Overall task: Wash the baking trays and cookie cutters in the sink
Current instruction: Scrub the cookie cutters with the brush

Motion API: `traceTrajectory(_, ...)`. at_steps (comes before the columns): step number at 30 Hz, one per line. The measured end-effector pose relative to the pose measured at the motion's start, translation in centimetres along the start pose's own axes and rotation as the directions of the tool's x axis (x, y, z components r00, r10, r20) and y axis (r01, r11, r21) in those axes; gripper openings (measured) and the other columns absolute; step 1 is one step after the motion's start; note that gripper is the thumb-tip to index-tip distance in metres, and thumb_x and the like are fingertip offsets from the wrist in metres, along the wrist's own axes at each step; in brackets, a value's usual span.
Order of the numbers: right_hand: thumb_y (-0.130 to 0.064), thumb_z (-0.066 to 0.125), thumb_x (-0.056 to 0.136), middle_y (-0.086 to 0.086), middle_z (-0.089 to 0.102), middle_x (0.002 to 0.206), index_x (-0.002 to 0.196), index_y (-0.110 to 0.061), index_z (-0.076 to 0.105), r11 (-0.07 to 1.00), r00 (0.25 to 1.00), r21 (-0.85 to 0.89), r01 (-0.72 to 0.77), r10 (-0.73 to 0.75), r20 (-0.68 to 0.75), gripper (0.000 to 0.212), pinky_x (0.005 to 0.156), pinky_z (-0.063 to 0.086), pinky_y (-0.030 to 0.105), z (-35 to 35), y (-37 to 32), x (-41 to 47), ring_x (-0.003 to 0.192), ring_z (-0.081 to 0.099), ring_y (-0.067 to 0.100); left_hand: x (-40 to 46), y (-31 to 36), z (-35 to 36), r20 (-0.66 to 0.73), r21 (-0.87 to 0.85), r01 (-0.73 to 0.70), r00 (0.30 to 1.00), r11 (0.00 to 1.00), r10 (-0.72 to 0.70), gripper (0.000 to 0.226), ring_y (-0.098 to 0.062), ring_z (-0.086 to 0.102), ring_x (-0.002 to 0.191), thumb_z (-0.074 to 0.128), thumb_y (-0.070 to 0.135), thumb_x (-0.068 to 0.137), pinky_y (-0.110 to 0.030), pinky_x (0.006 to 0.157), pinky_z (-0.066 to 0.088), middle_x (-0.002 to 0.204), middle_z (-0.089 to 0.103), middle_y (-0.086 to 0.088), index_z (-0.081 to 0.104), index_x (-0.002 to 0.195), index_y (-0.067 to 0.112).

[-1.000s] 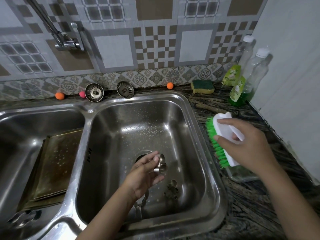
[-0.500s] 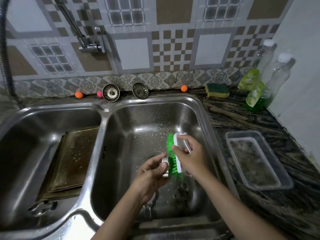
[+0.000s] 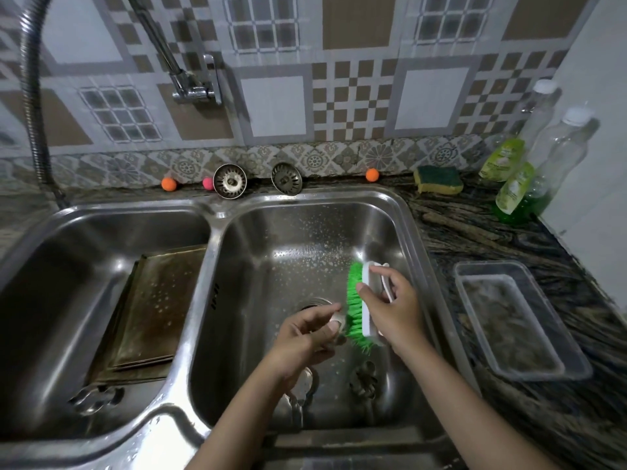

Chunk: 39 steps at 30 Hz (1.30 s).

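Over the drain of the right sink basin [image 3: 400, 239], a small metal cookie cutter [image 3: 336, 325] is pinched in the left hand [image 3: 305, 337] grip; the scrub brush [image 3: 361, 300] is clenched in the right hand [image 3: 390, 308]. The cutter is judged light, stiff, wet-slippery and best held by its rim. Its orientation is possibly edge-on to the bristles; blur prevents certainty. The brush's long axis runs away from the person.
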State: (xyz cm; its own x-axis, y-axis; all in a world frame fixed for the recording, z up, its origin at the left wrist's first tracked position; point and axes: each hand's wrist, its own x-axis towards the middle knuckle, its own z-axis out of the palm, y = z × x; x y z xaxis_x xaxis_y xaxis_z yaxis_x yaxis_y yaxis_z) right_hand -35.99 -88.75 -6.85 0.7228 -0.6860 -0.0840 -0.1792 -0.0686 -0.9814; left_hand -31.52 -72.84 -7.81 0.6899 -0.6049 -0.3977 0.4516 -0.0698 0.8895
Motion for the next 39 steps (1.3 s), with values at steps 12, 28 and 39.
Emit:
traceTrajectory(12, -0.018, 0.072, 0.082, 0.006, 0.071, 0.102, 0.103, -0.033, 0.069, 0.935, 0.902, 0.190, -0.301, 0.214, 0.374, 0.025, 0.058, 0.053, 0.028, -0.4, -0.3, -1.7, 0.080, 0.071, 0.016, 0.1, 2.1, -2.0, -0.108, 0.214, -0.135, 0.981, 0.967, 0.161, 0.046, -0.019, 0.068, 0.080, 0.081, -0.002, 0.067, -0.027, 0.069, 0.057, 0.091, 0.067, -0.010, 0.058, 0.105, 0.010)
traceTrajectory(28, -0.017, 0.074, 0.080, -0.003, 0.068, 0.110, 0.101, -0.038, 0.068, 0.963, 0.961, 0.218, -0.159, 0.101, 0.257, 0.030, 0.080, 0.058, 0.038, 1.2, -0.3, -5.2, 0.098, 0.067, 0.015, 0.3, 2.0, -0.3, -0.313, -0.264, -0.117, 0.949, 0.957, 0.030, 0.021, -0.025, 0.059, 0.078, 0.056, 0.008, 0.093, -0.031, 0.062, 0.055, 0.091, 0.065, -0.013, 0.067, 0.111, 0.012)
traceTrajectory(39, -0.016, 0.074, 0.080, -0.007, 0.064, 0.104, 0.100, -0.034, 0.067, 0.974, 0.985, 0.151, -0.171, 0.172, 0.008, 0.027, 0.063, 0.051, 0.021, 1.2, 0.6, -1.0, 0.080, 0.063, 0.006, -1.1, 0.4, 1.4, -0.196, -0.185, 0.038, 0.978, 0.982, -0.074, 0.023, -0.019, 0.060, 0.078, 0.061, 0.006, 0.090, -0.036, 0.080, 0.051, 0.094, 0.064, -0.012, 0.069, 0.111, 0.011)
